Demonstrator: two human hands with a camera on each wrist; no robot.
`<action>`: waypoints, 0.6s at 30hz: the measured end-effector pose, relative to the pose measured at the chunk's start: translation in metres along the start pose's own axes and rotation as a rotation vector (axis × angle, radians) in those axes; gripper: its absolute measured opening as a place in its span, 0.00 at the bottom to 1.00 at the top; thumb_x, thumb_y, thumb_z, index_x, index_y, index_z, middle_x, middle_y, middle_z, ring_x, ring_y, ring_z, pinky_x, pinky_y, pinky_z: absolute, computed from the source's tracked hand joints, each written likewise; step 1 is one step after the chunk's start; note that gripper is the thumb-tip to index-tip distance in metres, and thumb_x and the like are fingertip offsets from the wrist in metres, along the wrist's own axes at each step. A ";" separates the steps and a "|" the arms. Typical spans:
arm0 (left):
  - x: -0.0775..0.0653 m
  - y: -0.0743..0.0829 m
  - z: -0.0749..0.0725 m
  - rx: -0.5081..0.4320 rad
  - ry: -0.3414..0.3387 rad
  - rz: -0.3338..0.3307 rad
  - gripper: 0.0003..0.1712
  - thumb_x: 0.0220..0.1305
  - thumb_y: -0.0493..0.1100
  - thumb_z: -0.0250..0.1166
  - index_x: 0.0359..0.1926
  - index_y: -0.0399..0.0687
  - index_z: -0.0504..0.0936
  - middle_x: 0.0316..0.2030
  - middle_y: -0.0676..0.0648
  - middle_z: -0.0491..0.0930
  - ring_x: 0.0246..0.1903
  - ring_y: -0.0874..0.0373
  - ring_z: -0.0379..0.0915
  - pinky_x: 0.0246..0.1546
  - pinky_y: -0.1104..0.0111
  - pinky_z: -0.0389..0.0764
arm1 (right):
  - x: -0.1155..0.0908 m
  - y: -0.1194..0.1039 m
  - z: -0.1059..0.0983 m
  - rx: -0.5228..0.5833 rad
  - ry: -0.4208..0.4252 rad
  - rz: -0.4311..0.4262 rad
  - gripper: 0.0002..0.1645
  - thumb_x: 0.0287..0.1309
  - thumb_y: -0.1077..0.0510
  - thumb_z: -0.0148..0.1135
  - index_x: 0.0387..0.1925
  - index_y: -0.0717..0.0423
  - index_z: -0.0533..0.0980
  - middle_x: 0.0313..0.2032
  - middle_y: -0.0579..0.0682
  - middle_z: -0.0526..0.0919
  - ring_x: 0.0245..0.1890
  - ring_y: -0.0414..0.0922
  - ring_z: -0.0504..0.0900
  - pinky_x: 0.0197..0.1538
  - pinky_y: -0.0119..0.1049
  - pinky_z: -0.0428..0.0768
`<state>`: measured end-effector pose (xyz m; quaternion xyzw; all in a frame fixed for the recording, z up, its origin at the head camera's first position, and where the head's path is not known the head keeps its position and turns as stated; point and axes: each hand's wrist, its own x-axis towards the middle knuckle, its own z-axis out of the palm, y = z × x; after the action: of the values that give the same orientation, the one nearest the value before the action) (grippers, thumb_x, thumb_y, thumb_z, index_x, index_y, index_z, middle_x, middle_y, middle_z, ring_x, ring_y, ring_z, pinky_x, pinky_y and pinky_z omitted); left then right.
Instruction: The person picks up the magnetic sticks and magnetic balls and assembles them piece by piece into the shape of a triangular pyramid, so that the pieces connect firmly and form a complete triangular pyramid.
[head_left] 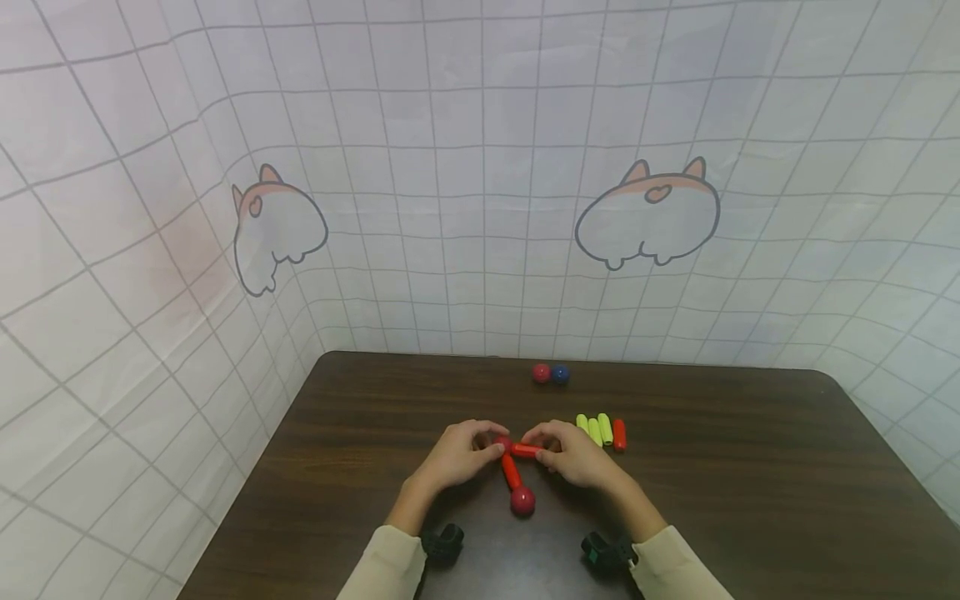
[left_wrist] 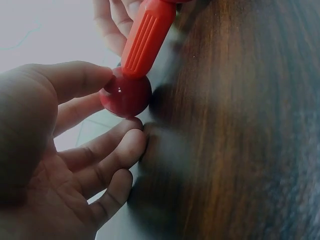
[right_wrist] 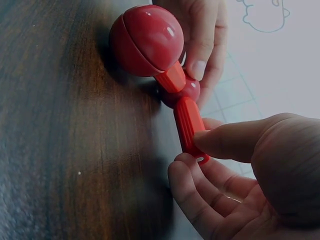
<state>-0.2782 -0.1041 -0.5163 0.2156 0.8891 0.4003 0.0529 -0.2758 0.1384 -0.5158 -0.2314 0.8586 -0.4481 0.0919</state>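
Note:
My left hand (head_left: 461, 454) pinches a dark red ball (left_wrist: 126, 94) between thumb and fingers. From that ball a red ridged rod (head_left: 512, 472) runs toward me to a second dark red ball (head_left: 522, 501), which lies near the table surface. My right hand (head_left: 577, 454) pinches another red rod (right_wrist: 189, 127) near its outer end, thumb on one side and fingers on the other. This rod's inner end meets the ball in my left hand; whether it is seated in it I cannot tell.
Just beyond my right hand lie several yellow-green rods (head_left: 604, 429) and one loose red rod (head_left: 619, 435). At the table's far edge a red ball (head_left: 541, 373) and a blue ball (head_left: 560, 374) sit side by side. A white gridded curtain (head_left: 450, 208) stands behind the dark wooden table (head_left: 750, 467).

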 end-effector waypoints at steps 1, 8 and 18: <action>0.000 0.000 0.000 -0.004 -0.002 -0.001 0.14 0.70 0.46 0.65 0.54 0.52 0.86 0.32 0.53 0.80 0.26 0.62 0.72 0.27 0.71 0.73 | 0.000 0.000 0.000 -0.001 0.000 -0.001 0.13 0.65 0.68 0.62 0.49 0.56 0.82 0.35 0.52 0.82 0.24 0.39 0.78 0.28 0.31 0.77; 0.000 -0.001 0.000 -0.011 -0.006 -0.010 0.13 0.70 0.46 0.66 0.53 0.52 0.86 0.31 0.53 0.79 0.25 0.61 0.72 0.26 0.71 0.72 | 0.000 -0.001 -0.002 -0.001 -0.004 0.019 0.12 0.65 0.67 0.62 0.49 0.56 0.82 0.34 0.51 0.82 0.25 0.40 0.78 0.28 0.31 0.76; 0.001 -0.001 0.000 -0.025 -0.004 -0.008 0.14 0.71 0.47 0.65 0.54 0.49 0.86 0.30 0.51 0.80 0.25 0.60 0.71 0.25 0.71 0.71 | -0.002 0.001 -0.012 -0.014 -0.001 0.027 0.14 0.66 0.65 0.62 0.52 0.59 0.81 0.40 0.52 0.83 0.28 0.41 0.81 0.32 0.33 0.80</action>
<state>-0.2791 -0.1047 -0.5172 0.2124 0.8848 0.4106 0.0591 -0.2789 0.1486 -0.5101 -0.2207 0.8647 -0.4407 0.0970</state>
